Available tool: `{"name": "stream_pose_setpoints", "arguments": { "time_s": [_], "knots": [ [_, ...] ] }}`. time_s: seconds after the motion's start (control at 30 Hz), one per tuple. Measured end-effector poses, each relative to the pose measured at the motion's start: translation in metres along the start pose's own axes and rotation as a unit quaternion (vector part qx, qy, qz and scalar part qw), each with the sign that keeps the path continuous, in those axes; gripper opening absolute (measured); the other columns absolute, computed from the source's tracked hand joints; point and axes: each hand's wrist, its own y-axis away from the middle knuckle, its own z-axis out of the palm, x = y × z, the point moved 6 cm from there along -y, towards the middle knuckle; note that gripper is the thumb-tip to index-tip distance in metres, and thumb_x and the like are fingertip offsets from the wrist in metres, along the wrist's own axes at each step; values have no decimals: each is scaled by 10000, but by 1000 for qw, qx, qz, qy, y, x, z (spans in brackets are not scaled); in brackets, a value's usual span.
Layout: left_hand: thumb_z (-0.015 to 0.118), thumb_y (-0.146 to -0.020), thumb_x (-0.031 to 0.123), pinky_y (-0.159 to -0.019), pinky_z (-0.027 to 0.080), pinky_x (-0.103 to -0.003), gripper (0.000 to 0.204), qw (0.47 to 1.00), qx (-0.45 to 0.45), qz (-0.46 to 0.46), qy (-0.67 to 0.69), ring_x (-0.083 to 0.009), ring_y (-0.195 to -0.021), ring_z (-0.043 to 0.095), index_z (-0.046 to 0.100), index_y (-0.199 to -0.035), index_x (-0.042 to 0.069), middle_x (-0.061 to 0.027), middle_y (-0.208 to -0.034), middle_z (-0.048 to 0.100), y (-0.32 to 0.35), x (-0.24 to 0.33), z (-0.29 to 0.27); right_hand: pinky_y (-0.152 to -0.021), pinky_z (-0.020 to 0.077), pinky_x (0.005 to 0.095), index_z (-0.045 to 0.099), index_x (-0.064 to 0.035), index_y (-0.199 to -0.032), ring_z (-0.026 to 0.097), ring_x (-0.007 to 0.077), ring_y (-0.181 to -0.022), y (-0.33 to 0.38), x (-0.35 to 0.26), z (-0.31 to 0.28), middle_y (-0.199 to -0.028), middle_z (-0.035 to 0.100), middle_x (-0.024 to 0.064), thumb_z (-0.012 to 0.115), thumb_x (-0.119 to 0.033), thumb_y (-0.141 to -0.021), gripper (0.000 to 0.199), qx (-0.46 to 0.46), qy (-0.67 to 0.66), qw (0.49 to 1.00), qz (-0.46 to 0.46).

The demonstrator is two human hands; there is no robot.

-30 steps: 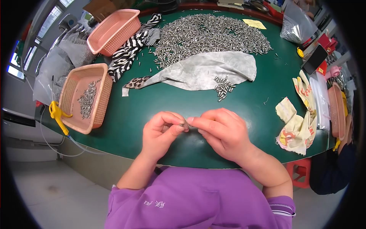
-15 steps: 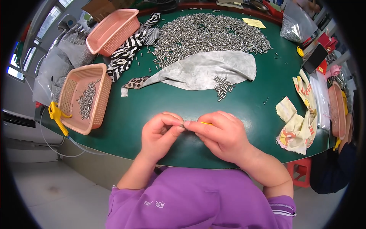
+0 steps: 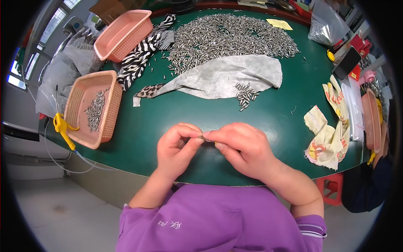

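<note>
My left hand [image 3: 178, 145] pinches a small metal part [image 3: 202, 137] between thumb and fingertips, above the near part of the green table. My right hand [image 3: 245, 145] meets it there, its index fingertip at the part. Its curled fingers hold a thin yellow tool [image 3: 216, 143], of which only a small bit shows; its kind is hidden. Beyond the hands a little group of short metal pins [image 3: 245, 95] lies at the edge of a grey cloth [image 3: 226, 77]. Behind that spreads a large heap of similar pins [image 3: 231, 38].
At the left stand a pink basket [image 3: 113, 107] with some pins and another pink basket [image 3: 126, 38]. A yellow air gun [image 3: 62, 130] hangs by the nearer one. A striped cloth [image 3: 138, 63], a patterned cream cloth [image 3: 325, 138] and a phone [image 3: 346, 64] lie on the green table [image 3: 277, 126].
The right hand's grip has shifted: its thumb has come up toward the index finger, and the yellow tool shows at a different spot. The left hand has barely moved.
</note>
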Motion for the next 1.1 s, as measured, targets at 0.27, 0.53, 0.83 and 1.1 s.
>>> {"name": "stream_pose_setpoints", "arguments": {
  "time_s": [0.27,0.53,0.83,1.1],
  "knots": [
    [637,-895,-68,-761,511,-252,117,1000,-14,1,-6,-134,-859,612,584,-985,-15,-106,-983,633,1,-2,-1,-598,464,322,720,-171,-1090,609,194,-708,2,-11,-2,-865,636,5,711,-53,-751,359,29,155,985,-70],
    [621,-909,-65,-814,518,-265,100,993,-43,-46,95,-143,-900,620,589,-986,-11,-99,-980,635,0,-7,3,-615,497,336,703,-186,-1101,622,200,-729,-2,0,-12,-858,625,13,703,-77,-749,369,79,118,989,-48],
    [619,-904,-81,-809,532,-269,118,994,-22,-35,104,-147,-898,627,586,-996,-15,-108,-994,629,-2,-2,2,-615,513,341,693,-148,-1087,641,210,-743,0,-4,-4,-842,634,17,700,-43,-747,356,30,30,998,-53],
    [616,-903,-80,-803,516,-260,112,995,-21,-29,88,-137,-898,617,586,-990,-16,-99,-998,627,-1,-4,2,-588,488,324,724,-147,-1076,627,203,-698,0,-7,-4,-850,653,26,716,-37,-755,339,24,73,995,-59]
  ]
}}
